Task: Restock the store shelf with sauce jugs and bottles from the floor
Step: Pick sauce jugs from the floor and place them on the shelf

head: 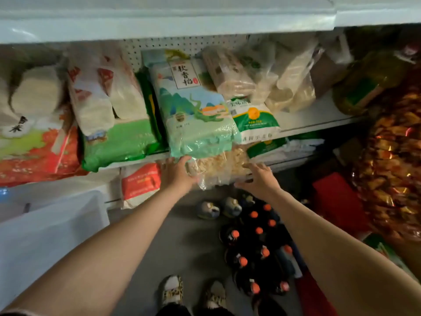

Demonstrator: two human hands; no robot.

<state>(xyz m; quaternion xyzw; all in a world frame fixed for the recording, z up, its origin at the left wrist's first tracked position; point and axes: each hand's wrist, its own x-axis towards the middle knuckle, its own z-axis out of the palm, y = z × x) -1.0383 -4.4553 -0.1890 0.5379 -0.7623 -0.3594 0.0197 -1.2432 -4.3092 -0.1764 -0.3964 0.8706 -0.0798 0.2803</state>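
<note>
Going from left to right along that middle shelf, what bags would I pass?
Red and white bag → green-bottomed bag → pale teal rice bag → small green and white bag → clear bags of pale grain.

Both hands reach to a clear plastic bag of pale flakes (214, 167) at the white metal shelf's edge (319, 124): the left hand (176, 173) touches it, the right hand (258, 177) seemingly beside it. Dark orange-capped sauce bottles (257, 245) stand on the grey floor (182, 236) below.

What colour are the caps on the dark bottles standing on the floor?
Orange-red caps on dark bottles, seen in the head view, the only one.
</note>
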